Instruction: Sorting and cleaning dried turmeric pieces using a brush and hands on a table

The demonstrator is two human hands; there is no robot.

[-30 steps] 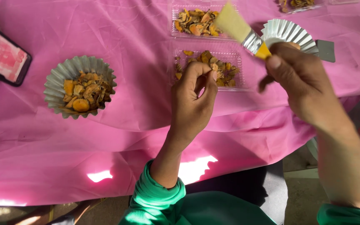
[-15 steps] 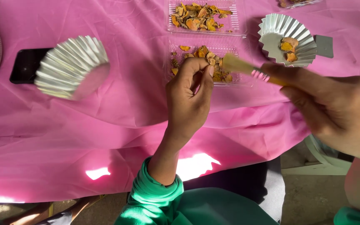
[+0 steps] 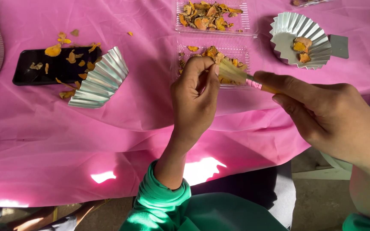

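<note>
- The foil cup [image 3: 99, 81] that sat upright a second ago now lies tipped on the pink surface [image 3: 43, 141], its orange pieces spilled over the black phone [image 3: 43, 68].
- My left hand [image 3: 195, 96] pinches a small piece, grip pressed together.
- My right hand [image 3: 330, 115] grips the brush [image 3: 236, 76], bristles now against that piece, over the clear tray [image 3: 240, 53].

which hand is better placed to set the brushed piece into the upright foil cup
Probably the left hand: it pinches the piece, while the right hand holds the brush. The foil cup lies nearer the right.
</note>
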